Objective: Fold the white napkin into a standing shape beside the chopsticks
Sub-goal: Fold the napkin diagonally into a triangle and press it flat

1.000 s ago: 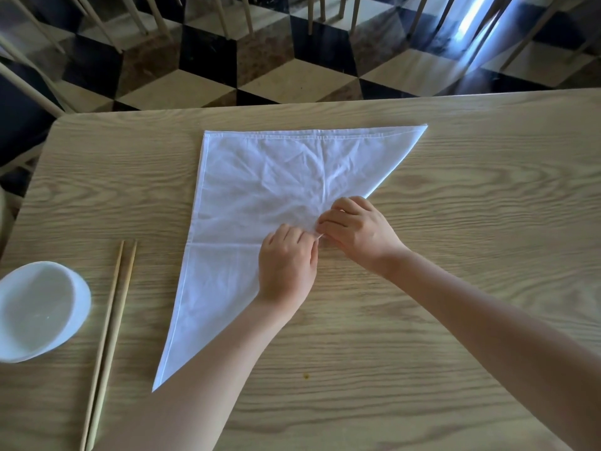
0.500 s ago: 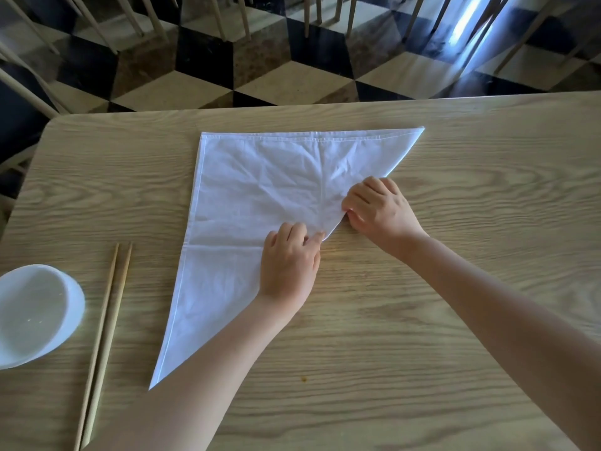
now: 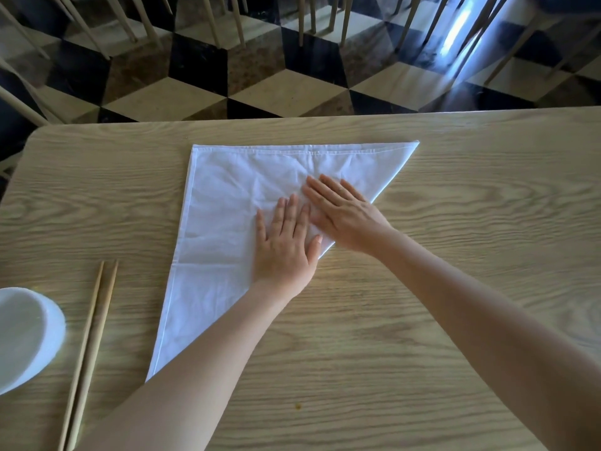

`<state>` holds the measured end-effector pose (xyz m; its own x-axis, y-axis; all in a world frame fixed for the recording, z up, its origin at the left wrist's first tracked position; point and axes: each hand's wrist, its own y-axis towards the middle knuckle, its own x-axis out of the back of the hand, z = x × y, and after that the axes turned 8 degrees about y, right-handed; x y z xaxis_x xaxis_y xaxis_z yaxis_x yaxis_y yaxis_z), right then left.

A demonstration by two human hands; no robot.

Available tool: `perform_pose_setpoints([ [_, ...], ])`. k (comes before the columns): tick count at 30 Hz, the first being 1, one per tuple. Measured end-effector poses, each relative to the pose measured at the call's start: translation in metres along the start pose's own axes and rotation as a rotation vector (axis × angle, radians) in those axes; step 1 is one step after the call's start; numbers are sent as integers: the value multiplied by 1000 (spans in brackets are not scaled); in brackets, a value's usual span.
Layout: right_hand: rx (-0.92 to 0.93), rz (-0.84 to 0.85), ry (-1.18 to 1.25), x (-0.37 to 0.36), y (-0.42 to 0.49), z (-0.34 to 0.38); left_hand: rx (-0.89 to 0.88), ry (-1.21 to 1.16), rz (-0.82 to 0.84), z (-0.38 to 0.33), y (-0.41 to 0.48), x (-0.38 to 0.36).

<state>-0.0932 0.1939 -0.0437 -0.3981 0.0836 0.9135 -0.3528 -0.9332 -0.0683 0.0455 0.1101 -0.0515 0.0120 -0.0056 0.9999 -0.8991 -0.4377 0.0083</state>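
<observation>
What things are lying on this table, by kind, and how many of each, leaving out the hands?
White napkin: 1
Chopsticks: 2
White bowl: 1
Total: 4

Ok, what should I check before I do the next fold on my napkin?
1. Napkin lies flat as a triangle on the table: ok.
2. Left hand and right hand press flat on it, fingers straight: ok.
3. Cloth smooth: not ok, wrinkles show around the hands.
4. Long folded edge straight all the way: cannot tell, the left forearm covers part of it.
5. Chopsticks lie left of the napkin, not touching it: ok.
6. Napkin standing up: not ok, it is flat.
</observation>
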Motion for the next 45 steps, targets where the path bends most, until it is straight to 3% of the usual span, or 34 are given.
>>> perform_pose_setpoints([
  [9,-195,23,-98,33,27,-72,48,44,93,-2,-2,-1],
  [19,-270,1,-35,58,47,-122,38,29,21,-1,-1,-5],
  [21,-272,-35,81,64,47,-119,35,29,11,-1,-1,-5],
  [24,-371,-344,364,68,31,-98,9,9,-5,-1,-2,-5],
  [28,-563,-724,227,52,-11,-58,-7,15,21,-1,-2,-4],
  [30,-727,-740,289,48,-19,-44,4,10,38,-2,-2,-2],
  [33,-979,-653,613,56,-4,-44,6,3,79,-1,-1,0],
  [36,-1041,-667,988,68,15,-45,3,-8,138,-1,-2,3],
  [39,-1008,-672,1041,72,30,-33,0,-40,194,-2,1,9],
  [42,-862,-619,958,77,52,-7,37,-269,171,2,10,21],
  [45,-702,-504,834,75,79,21,209,-934,67,21,32,41],
])
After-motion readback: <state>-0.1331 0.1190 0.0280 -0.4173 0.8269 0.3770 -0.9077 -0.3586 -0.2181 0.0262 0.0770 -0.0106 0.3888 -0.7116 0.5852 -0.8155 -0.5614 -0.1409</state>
